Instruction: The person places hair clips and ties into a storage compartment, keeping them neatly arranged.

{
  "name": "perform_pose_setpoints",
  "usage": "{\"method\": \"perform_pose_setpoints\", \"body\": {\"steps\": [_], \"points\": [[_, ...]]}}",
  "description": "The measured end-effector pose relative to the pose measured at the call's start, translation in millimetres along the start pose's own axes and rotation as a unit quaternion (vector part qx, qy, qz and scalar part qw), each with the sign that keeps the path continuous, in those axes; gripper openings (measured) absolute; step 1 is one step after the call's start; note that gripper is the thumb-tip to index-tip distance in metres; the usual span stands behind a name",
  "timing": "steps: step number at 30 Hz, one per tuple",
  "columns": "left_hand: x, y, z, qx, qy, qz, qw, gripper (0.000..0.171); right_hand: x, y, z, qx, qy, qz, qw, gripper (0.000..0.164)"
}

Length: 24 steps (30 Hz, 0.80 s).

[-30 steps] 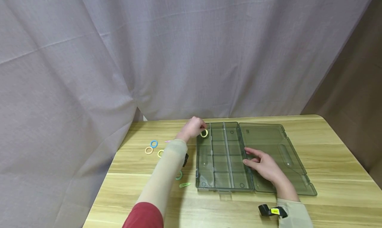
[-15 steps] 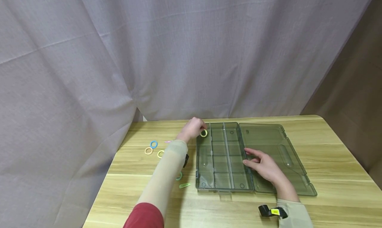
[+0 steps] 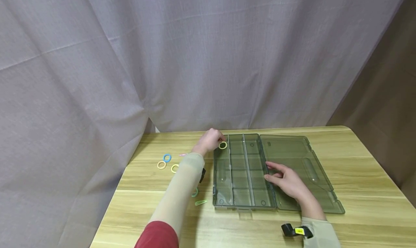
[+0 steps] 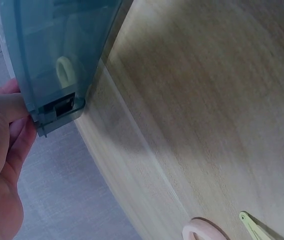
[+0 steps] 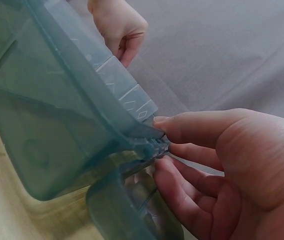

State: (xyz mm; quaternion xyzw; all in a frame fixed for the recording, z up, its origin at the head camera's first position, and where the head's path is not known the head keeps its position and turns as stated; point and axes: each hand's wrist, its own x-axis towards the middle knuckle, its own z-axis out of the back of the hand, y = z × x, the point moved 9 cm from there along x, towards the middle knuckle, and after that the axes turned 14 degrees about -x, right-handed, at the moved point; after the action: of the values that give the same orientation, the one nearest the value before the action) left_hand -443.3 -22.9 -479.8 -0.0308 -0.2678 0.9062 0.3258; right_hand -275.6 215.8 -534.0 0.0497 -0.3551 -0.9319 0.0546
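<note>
A translucent grey-green storage box (image 3: 230, 175) with long dividers lies open on the table. My left hand (image 3: 209, 141) reaches over its far left corner, with fingertips hidden behind the wall in the left wrist view. Close under those fingertips, in the left compartment, is a yellow ring-shaped hair tie (image 3: 222, 145), also visible through the box wall; I cannot tell whether the fingers still pinch it. On the hinge side, my right hand (image 3: 287, 181) holds the box wall, thumb at the rim and fingers at the hinge (image 5: 154, 147).
Left of the box lie a blue hair tie (image 3: 167, 158), an orange one (image 3: 161, 165), a yellow one (image 3: 174, 168) and a green one (image 3: 195, 193). A green snap clip (image 3: 200, 202) and a pink clip (image 3: 183, 155) lie nearby. The lid (image 3: 299, 157) spreads right.
The yellow hair tie under my left fingertips has tipped flatter and shifted slightly right. Both hands and the box stay nearly in place.
</note>
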Motion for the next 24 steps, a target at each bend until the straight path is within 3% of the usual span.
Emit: {"method": "perform_pose_setpoints", "body": {"steps": [24], "points": [[-4.2,2.7,3.6,-0.007,-0.003,-0.019,0.9998,0.03,2.8,0.5,-0.8,0.011,0.006,0.002,1.0,0.067]]}}
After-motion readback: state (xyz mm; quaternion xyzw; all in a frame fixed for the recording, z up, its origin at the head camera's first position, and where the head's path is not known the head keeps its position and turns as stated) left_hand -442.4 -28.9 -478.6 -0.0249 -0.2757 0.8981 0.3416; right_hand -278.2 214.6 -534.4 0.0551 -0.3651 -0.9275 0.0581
